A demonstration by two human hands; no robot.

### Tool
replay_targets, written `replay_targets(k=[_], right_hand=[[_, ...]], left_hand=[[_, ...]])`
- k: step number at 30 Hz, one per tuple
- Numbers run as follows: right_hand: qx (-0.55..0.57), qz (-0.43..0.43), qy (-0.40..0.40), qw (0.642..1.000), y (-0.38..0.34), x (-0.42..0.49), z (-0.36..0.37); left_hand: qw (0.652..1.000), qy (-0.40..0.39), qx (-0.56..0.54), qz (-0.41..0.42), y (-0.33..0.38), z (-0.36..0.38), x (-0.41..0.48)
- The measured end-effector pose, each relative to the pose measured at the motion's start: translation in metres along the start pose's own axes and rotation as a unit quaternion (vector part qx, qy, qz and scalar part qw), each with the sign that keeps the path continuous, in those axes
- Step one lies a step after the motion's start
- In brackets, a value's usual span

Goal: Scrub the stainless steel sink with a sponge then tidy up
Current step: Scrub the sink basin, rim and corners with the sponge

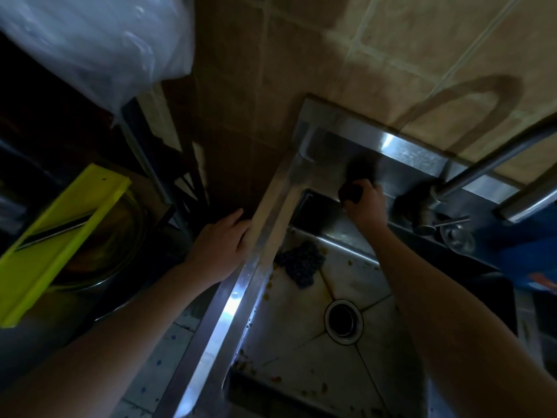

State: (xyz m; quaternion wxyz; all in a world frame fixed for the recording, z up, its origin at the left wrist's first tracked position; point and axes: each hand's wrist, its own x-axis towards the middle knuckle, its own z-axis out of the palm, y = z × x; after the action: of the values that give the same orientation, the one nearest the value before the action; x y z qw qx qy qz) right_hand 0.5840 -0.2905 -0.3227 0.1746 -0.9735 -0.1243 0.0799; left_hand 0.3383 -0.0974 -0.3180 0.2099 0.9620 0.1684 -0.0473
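Observation:
The stainless steel sink [241, 297] fills the lower middle, with its drain [343, 321] in the basin floor and bits of food debris scattered around. My right hand [366, 200] is shut on a dark sponge [351, 191] and presses it against the sink's back ledge near the far left corner. My left hand [221, 245] rests flat on the sink's left rim, fingers together, holding nothing. A dark blue crumpled scrubbing cloth [301, 263] lies in the basin near the left wall.
A curved steel faucet [494, 158] rises at the right by the tiled wall. A yellow-green slicer [60, 233] lies over a glass bowl [120, 245] at the left. A clear plastic bag [99, 40] hangs top left. A blue object [527, 257] sits at the right.

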Motion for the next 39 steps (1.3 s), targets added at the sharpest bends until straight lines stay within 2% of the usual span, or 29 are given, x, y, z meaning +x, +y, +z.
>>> replay_targets(k=[4,9,14,22,26,32,39], right_hand=[[-0.072,0.036,0.021,0.997,0.022,-0.005,-0.005],[-0.034,0.084,0.028,0.996,0.037,-0.009,-0.013],[-0.004,0.083,0.049,0.995,0.036,-0.009,-0.013],[0.037,-0.076,-0.002,0.996,-0.038,-0.007,0.013],[0.031,-0.143,-0.059,0.988,-0.076,-0.013,0.028],[0.124,-0.135,-0.057,0.981,-0.089,-0.051,0.045],[0.149,-0.145,-0.075,0.975,-0.086,-0.112,0.055]], left_hand=[[1.0,-0.002,0.011,0.01,0.008,-0.003,0.001],[1.0,-0.012,0.006,0.01,0.012,-0.005,0.001],[0.999,-0.052,0.013,0.002,0.007,0.002,-0.005],[0.999,-0.035,-0.004,0.008,-0.002,0.001,-0.013],[0.999,-0.033,-0.008,0.014,-0.006,-0.001,-0.015],[0.998,-0.035,-0.044,-0.005,-0.014,-0.009,-0.02],[0.998,-0.044,-0.052,0.0,-0.019,-0.013,-0.034]])
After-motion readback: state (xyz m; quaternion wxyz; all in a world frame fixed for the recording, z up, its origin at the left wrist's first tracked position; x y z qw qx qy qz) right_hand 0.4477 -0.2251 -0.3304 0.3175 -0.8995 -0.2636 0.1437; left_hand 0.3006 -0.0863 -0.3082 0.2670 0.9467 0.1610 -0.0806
